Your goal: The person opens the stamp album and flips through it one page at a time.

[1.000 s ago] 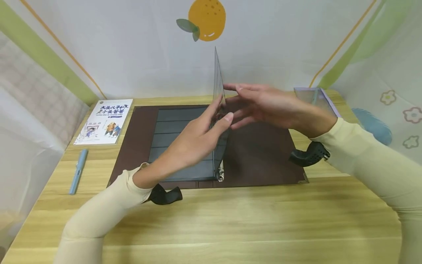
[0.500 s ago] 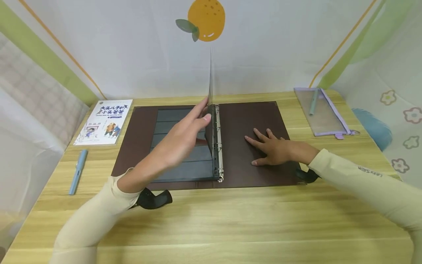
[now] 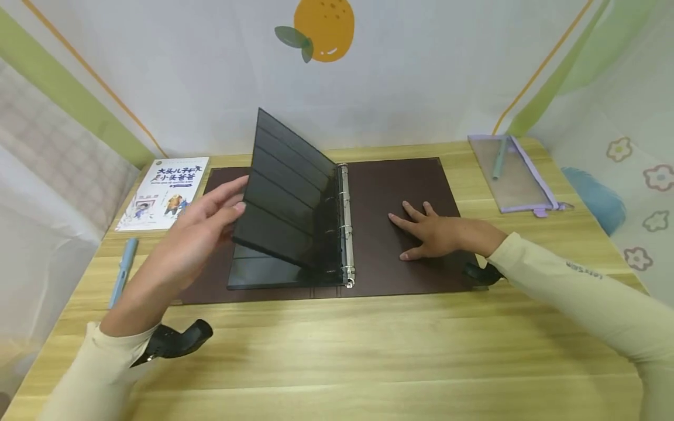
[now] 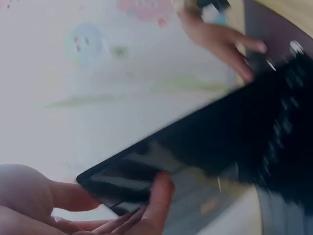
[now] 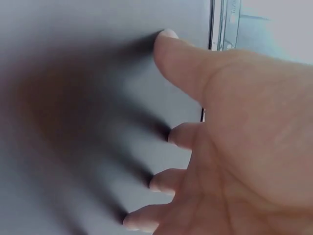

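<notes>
An open brown ring binder (image 3: pixel 379 181) lies flat on the table, its metal rings (image 3: pixel 345 228) running down the middle. Black pocket pages (image 3: pixel 286 193) stand raised at a slant on the left half, still on the rings. My left hand (image 3: pixel 186 240) pinches their outer edge between thumb and fingers; the left wrist view shows the thumb and fingers on either side of the pages (image 4: pixel 195 132). Another black page (image 3: pixel 268 275) lies flat beneath. On the bare right inside cover rests my right hand (image 3: pixel 434 234), fingers spread, fingertips touching the cover (image 5: pixel 88 58) in the right wrist view.
A white booklet (image 3: pixel 163 193) with cartoon figures lies at the back left, a blue pen (image 3: pixel 124 270) in front of it. At the back right is a mesh zip pouch (image 3: pixel 526 187) with purple trim and a pale green pen (image 3: pixel 499 159). A white curtain (image 3: pixel 421 76) hangs behind the table.
My right hand has left the upright pages and come down onto the right cover. My left hand has swung the pages from upright over to the left.
</notes>
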The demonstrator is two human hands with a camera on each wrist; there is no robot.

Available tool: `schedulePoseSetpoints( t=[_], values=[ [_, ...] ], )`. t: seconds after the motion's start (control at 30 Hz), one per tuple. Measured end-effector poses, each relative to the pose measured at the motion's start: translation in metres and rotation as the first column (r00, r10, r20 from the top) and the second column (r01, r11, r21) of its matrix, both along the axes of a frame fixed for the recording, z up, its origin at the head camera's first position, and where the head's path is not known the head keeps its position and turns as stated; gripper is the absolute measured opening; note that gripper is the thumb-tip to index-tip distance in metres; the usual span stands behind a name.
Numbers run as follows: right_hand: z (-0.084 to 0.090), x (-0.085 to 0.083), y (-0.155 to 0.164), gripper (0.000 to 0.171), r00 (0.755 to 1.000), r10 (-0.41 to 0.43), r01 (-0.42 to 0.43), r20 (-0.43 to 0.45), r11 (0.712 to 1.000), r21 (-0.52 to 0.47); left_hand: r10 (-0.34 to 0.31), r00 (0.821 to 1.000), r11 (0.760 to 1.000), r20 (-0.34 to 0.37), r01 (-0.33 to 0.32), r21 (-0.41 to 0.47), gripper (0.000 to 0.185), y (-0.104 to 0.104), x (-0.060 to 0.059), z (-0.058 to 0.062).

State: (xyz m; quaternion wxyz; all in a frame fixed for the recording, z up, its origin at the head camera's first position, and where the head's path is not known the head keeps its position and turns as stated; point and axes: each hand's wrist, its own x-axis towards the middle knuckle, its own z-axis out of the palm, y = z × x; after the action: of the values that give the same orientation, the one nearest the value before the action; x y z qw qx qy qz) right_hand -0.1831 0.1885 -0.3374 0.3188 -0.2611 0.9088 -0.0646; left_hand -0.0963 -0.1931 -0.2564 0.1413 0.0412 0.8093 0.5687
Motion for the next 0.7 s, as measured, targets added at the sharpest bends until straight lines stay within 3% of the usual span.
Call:
schedulePoseSetpoints(
  t=[0.17, 0.3, 0.43, 0.57, 0.7],
  values=[
    [0.000, 0.002, 0.000, 0.089, 1.000, 0.004, -0.004, 0.005, 1.000, 0.001, 0.073, 0.997, 0.972, 0.013, -0.069, -0.225, 0.057, -0.045, -0.007, -0.034],
    [0.000, 0.002, 0.000, 0.089, 1.000, 0.003, -0.003, -0.003, 1.000, 0.018, 0.043, 0.998, 0.920, 0.056, -0.018, -0.391, 0.062, -0.060, -0.017, -0.063],
    [-0.002, 0.004, -0.001, 0.089, 1.000, 0.004, -0.004, -0.004, 1.000, 0.003, -0.013, 1.000, 0.826, 0.020, 0.022, -0.564, 0.065, -0.059, -0.018, -0.083],
    [-0.004, 0.004, 0.000, 0.089, 1.000, 0.001, -0.001, -0.013, 1.000, -0.012, -0.090, 0.993, 0.702, -0.076, 0.010, -0.713, 0.065, -0.046, -0.011, -0.093],
    [-0.007, 0.005, 0.003, 0.089, 1.000, -0.001, 0.001, -0.027, 1.000, -0.005, -0.207, 0.963, 0.608, -0.175, -0.014, -0.794, 0.069, -0.027, -0.004, -0.102]
  ],
)
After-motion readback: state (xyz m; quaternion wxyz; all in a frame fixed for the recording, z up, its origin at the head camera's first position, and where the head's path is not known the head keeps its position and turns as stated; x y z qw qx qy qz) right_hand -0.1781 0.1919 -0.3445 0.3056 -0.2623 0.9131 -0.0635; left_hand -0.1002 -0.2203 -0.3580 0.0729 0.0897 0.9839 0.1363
